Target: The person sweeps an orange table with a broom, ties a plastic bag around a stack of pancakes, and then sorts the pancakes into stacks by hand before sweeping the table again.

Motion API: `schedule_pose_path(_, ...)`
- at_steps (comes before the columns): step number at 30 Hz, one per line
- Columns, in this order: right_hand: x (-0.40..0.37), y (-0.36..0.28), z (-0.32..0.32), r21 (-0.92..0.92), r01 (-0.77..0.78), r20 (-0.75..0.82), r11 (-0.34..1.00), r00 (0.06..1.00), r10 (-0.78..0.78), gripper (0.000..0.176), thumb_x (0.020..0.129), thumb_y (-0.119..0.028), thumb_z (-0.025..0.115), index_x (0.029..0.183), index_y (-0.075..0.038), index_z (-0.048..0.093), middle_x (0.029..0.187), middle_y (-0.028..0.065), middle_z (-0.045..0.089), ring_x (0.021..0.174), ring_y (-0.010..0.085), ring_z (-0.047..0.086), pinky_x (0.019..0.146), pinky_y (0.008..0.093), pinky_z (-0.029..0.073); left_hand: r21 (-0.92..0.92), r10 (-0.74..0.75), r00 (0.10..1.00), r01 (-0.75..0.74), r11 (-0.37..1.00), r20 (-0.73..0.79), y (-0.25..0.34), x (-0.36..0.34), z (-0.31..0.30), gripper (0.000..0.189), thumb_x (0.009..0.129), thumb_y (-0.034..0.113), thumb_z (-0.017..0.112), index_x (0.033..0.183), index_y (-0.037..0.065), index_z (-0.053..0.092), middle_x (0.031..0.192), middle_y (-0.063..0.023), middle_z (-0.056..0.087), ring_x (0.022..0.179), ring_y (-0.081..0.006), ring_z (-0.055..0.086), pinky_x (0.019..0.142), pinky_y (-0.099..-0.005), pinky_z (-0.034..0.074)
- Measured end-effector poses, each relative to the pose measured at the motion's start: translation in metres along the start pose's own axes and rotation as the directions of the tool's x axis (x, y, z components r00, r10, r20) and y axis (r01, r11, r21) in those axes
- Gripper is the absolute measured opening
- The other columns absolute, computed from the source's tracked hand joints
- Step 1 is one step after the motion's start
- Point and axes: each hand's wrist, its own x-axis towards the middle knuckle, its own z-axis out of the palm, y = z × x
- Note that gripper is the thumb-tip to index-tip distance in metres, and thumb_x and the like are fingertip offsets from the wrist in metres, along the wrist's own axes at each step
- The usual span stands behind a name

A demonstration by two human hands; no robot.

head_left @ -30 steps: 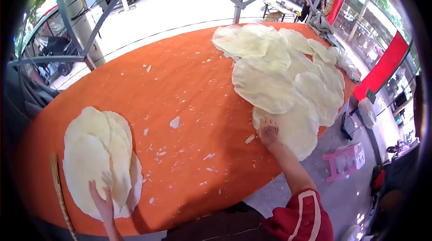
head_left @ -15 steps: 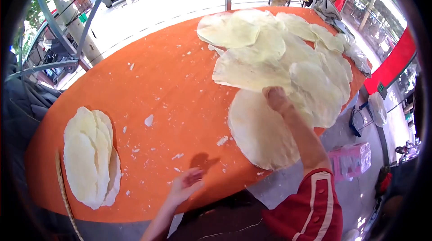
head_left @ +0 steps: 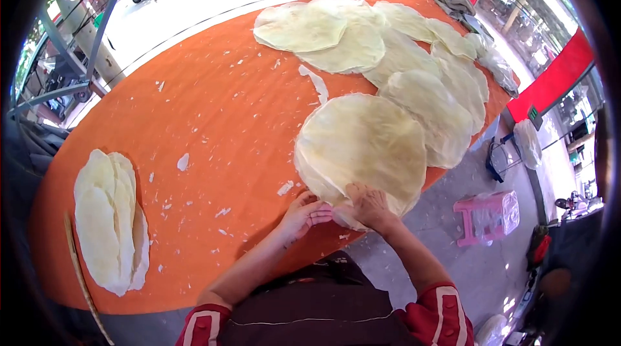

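A thin, pale round flatbread (head_left: 362, 142) lies on top of another sheet near the front edge of the orange table. At its near edge, the fingers of my left hand (head_left: 305, 218) are closed on the rim. Beside it, my right hand (head_left: 369, 205) rests over the same edge with curled fingers gripping the bread; its fingertips are partly hidden. More overlapping flatbreads (head_left: 430, 113) spread behind and to the right. Far to the left lies a stack of folded flatbreads (head_left: 107, 220).
The orange tabletop (head_left: 213, 97) is scattered with white crumbs and scraps. A thin stick (head_left: 81, 275) lies by the folded stack. Grey cloth (head_left: 453, 0) and a clear plastic bag (head_left: 498, 71) sit at the far right edge. A pink stool (head_left: 486, 216) stands on the floor.
My right hand has drawn a flatbread from the pile towards me onto the nearest one. My left hand has moved right to its edge and closed there. The view has shifted slightly.
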Motion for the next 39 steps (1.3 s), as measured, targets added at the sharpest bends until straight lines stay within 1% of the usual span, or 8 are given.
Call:
schedule_pose_path(10,0.004,0.009,0.016,-0.01,-0.035,0.035,0.999,0.999,0.036,0.03,0.073,-0.028,0.056,0.09,-0.005,0.048,0.077,0.0139,0.054,0.075,0.0329,0.056,0.063,0.0411,0.044,0.561,0.016,0.94,0.191,0.805,-0.342,0.011,0.019,0.012,0.015,0.075,0.016,0.064,0.079,0.002,0.06,0.063,-0.0081,0.061,0.056,-0.0168,0.059,0.056,-0.0246,0.048)
schedule_pose_path(15,0.012,-0.032,0.031,-0.151,-0.094,-0.126,0.984,0.989,0.075,0.018,0.066,-0.013,0.058,0.081,-0.005,0.052,0.077,0.0128,0.055,0.063,0.0289,0.056,0.056,0.0375,0.046,0.818,0.54,0.837,-0.248,0.519,-0.089,-0.004,0.025,-0.005,0.012,0.073,0.011,0.063,0.08,0.002,0.066,0.06,-0.0044,0.06,0.054,-0.0137,0.054,0.054,-0.0252,0.043)
schedule_pose_path(19,0.033,0.041,-0.03,0.677,-0.218,0.078,0.703,0.971,0.226,0.016,0.077,-0.008,0.054,0.089,-0.001,0.064,0.085,0.0071,0.064,0.069,0.016,0.059,0.063,0.03,0.048,0.567,0.572,0.786,-0.366,0.737,-0.236,0.042,-0.027,-0.042,0.012,0.073,0.006,0.061,0.082,0.0,0.065,0.067,-0.0042,0.061,0.058,-0.0103,0.053,0.053,-0.0229,0.041)
schedule_pose_path(21,0.05,0.065,-0.095,0.925,-0.344,0.299,0.159,0.921,0.25,0.025,0.069,-0.007,0.061,0.093,0.002,0.06,0.086,0.0118,0.063,0.063,0.0212,0.061,0.057,0.0343,0.051,0.492,0.53,0.771,-0.328,0.806,-0.353,0.076,-0.072,-0.073,0.012,0.07,0.001,0.061,0.081,-0.003,0.064,0.07,-0.0064,0.062,0.06,-0.0108,0.056,0.055,-0.0236,0.044)
schedule_pose_path(26,0.08,0.039,-0.189,0.934,-0.274,0.095,0.23,0.811,0.577,0.019,0.061,-0.014,0.058,0.078,-0.006,0.06,0.075,0.0038,0.058,0.067,0.0147,0.056,0.067,0.0268,0.045,0.317,0.621,0.536,-0.553,0.77,-0.573,0.102,-0.152,-0.181,0.004,0.07,0.001,0.06,0.072,-0.002,0.062,0.067,-0.0071,0.062,0.057,-0.0134,0.057,0.053,-0.0252,0.047)
schedule_pose_path(32,0.218,-0.12,-0.234,0.783,-0.057,0.037,0.619,0.998,0.045,0.035,0.066,-0.005,0.054,0.1,0.004,0.053,0.081,0.0106,0.06,0.069,0.0241,0.06,0.063,0.0343,0.051,0.658,0.723,0.372,-0.307,0.688,-0.582,0.095,-0.227,-0.257,0.051,0.068,0.002,0.062,0.115,-0.002,0.039,0.102,-0.0123,0.053,0.088,-0.018,0.053,0.072,-0.0292,0.045)
schedule_pose_path(34,0.269,-0.179,-0.188,0.219,0.199,-0.346,0.955,0.931,-0.115,0.032,0.069,-0.008,0.053,0.098,0.005,0.051,0.079,0.0091,0.059,0.065,0.0255,0.058,0.057,0.0337,0.048,0.839,0.911,0.253,-0.366,0.403,-0.327,0.089,-0.231,-0.255,0.066,0.07,0.004,0.061,0.126,-0.001,0.027,0.119,-0.0141,0.043,0.11,-0.0214,0.042,0.088,-0.0311,0.037)
schedule_pose_path(39,0.255,-0.399,-0.054,-0.443,0.726,-0.088,0.526,0.549,-0.831,0.016,0.075,0.0,0.044,0.086,0.002,0.055,0.068,0.0194,0.055,0.064,0.0323,0.054,0.058,0.044,0.041,0.796,0.924,0.356,-0.514,0.321,-0.142,0.084,-0.235,-0.248,0.054,0.075,0.006,0.061,0.125,0.006,0.039,0.118,-0.0044,0.047,0.109,-0.0151,0.041,0.09,-0.0283,0.036)
